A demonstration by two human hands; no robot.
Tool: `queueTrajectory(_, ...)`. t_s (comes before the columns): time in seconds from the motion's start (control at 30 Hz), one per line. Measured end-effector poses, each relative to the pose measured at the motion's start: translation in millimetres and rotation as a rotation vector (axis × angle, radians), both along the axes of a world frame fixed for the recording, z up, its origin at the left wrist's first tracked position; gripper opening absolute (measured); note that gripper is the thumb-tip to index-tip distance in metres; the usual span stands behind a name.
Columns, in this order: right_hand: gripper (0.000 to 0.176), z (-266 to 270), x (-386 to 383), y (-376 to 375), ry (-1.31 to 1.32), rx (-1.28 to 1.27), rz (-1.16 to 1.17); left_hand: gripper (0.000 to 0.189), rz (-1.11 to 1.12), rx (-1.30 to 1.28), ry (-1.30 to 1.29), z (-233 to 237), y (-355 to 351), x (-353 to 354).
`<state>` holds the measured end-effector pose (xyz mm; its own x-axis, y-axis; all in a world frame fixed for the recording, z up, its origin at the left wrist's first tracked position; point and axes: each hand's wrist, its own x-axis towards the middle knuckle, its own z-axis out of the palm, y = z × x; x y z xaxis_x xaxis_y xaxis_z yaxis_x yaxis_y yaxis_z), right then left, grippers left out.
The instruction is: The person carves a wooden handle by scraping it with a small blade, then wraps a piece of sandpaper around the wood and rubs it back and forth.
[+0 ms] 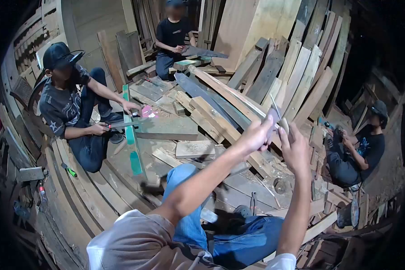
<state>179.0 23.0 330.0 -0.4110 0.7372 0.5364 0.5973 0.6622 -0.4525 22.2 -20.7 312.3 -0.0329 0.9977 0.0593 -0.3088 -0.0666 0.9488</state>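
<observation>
Hands: two, raised together right of centre in the frame, their fingers close to each other. The left hand [258, 135] is closed at the lower end of one thin blade [275, 103], which tilts up toward the upper left; its handle is hidden. The right hand [295, 147] pinches one small pale piece [284, 124], just beside the blade; its exact shape is too small to tell.
Legs: two, in blue jeans [252, 237], bent at the lower centre.
Co-workers: three, all in dark caps. One person [67, 103] at the left holds a red-handled saw [121, 124] at a thick plank [166, 128]; a second person [173, 38] at the top centre holds a saw [204, 52]; a third person [356, 148] sits at the right, hands close together.
Green-painted board: one [131, 135], upright in the frame, left of centre, near the first co-worker's knee.
Green-handled tool: one [69, 169], on the long boards [83, 191] at the left.
Pink item: one [148, 111], beyond the thick plank.
Short wood block: one [195, 149], lying flat near the centre, below the thick plank.
Planks: many, too overlapped to count, leaning at the upper right [297, 74].
</observation>
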Motion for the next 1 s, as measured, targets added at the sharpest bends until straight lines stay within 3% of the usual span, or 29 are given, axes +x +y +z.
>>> queueTrajectory(0.1, 0.032, -31.2, 10.1, 7.8, 0.013, -0.019, -0.013, 0.04, -0.04, -0.011, 0.165, -33.1, 13.6, -3.1)
queueTrajectory(0.27, 0.032, -34.2, 18.3, 5.6, -0.093, -0.2, -0.054, 0.03, -0.159, -0.102, 0.095, -42.5, 16.0, -8.3)
queueTrajectory(0.37, 0.027, -54.6, 23.4, 8.2, -0.102, -0.16, -0.072, 0.029, -0.207, -0.179, 0.122, -53.1, 24.3, -10.7)
queueTrajectory(0.43, 0.025, -66.3, 23.4, 3.9, -0.038, -0.305, -0.125, 0.029, -0.228, -0.188, 0.134, -58.4, 30.3, -11.4)
queueTrajectory(0.47, 0.023, -72.4, 24.0, 3.4, -0.064, -0.071, -0.101, 0.03, -0.245, -0.196, 0.146, -62.2, 32.8, -10.4)
queueTrajectory(0.5, 0.023, -76.1, 24.9, 3.6, -0.064, -0.074, -0.104, 0.03, -0.274, -0.179, 0.135, -66.5, 36.1, -11.0)
queueTrajectory(0.57, 0.021, -80.2, 27.1, 5.4, 0.032, -0.247, -0.106, 0.032, -0.305, -0.25, 0.126, -71.8, 40.0, -13.0)
queueTrajectory(0.73, 0.022, -100.4, 39.7, 24.7, -0.039, -0.335, -0.062, 0.033, -0.325, -0.283, 0.158, -80.5, 48.1, -18.6)
queueTrajectory(1.0, 0.029, -99.8, 40.4, 30.8, -0.052, -0.286, -0.031, 0.031, -0.369, -0.301, 0.172, -80.2, 53.8, -20.7)
